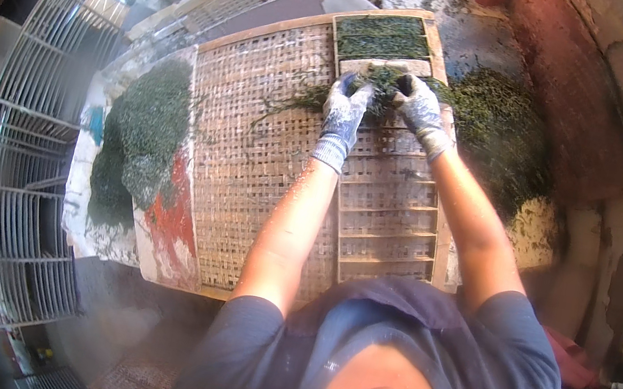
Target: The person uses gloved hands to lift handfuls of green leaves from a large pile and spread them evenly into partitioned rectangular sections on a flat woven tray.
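Both hands wear grey gloves and work over a narrow wooden frame (388, 208) that lies on a woven mat (254, 143). The left hand (342, 112) presses down, fingers clenched in a clump of green weed (377, 81) at the frame's far part. The right hand (422, 110), just beside it, also has its grip closed on the same clump. Beyond both grips, the frame's far compartment is filled flat with weed (381, 36). The compartments nearer the body show bare lattice. Left of the left grip, past the mat, a heap (144, 127) lies on a table (153, 242). Right of the right grip, another heap (497, 131) lies against the wall.
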Demonstrator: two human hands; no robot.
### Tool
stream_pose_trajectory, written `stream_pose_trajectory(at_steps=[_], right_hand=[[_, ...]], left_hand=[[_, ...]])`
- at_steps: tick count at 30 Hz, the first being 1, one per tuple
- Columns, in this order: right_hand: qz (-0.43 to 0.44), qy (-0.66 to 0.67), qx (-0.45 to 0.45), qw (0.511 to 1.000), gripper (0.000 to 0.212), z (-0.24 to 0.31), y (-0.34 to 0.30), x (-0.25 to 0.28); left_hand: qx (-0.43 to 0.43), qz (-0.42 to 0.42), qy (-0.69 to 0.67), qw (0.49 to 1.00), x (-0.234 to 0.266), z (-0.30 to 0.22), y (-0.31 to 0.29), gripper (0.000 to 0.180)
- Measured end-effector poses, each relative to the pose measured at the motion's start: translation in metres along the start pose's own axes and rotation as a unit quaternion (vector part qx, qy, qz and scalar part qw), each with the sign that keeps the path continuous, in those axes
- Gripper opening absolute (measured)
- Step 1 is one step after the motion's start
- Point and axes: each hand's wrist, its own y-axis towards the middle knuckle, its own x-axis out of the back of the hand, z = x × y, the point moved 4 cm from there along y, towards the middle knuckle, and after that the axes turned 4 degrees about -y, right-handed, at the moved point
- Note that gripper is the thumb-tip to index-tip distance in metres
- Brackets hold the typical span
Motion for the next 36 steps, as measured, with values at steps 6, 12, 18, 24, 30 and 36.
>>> stream_pose_trajectory(at_steps=[6, 12, 18, 24, 30, 36], right_hand=[[-0.054, -0.077, -0.033, 0.995, 0.032, -0.026, -0.010, 0.058], [-0.082, -0.205, 0.038, 0.974, 0.030, -0.025, -0.016, 0.057], [0.114, -0.232, -0.063, 0.964, 0.045, 0.007, -0.040, 0.021], [0.077, -0.193, -0.048, 0.977, 0.029, 0.029, -0.026, -0.039], [-0.002, 0.059, -0.028, 0.998, 0.021, 0.023, -0.001, 0.036], [0.003, -0.253, 0.121, 0.960, 0.045, 0.023, -0.017, 0.040]], left_hand=[[-0.332, 0.092, 0.506, 0.791, -0.041, 0.002, -0.032, 0.047], [-0.361, 0.097, 0.558, 0.741, 0.012, -0.003, -0.039, 0.042], [-0.323, 0.032, 0.540, 0.776, 0.035, -0.009, -0.040, 0.019], [-0.163, 0.127, 0.587, 0.782, -0.007, 0.022, -0.037, 0.025], [-0.239, 0.143, 0.384, 0.880, -0.018, -0.025, -0.017, 0.044], [-0.371, 0.227, 0.580, 0.689, -0.025, -0.006, -0.037, 0.061]])
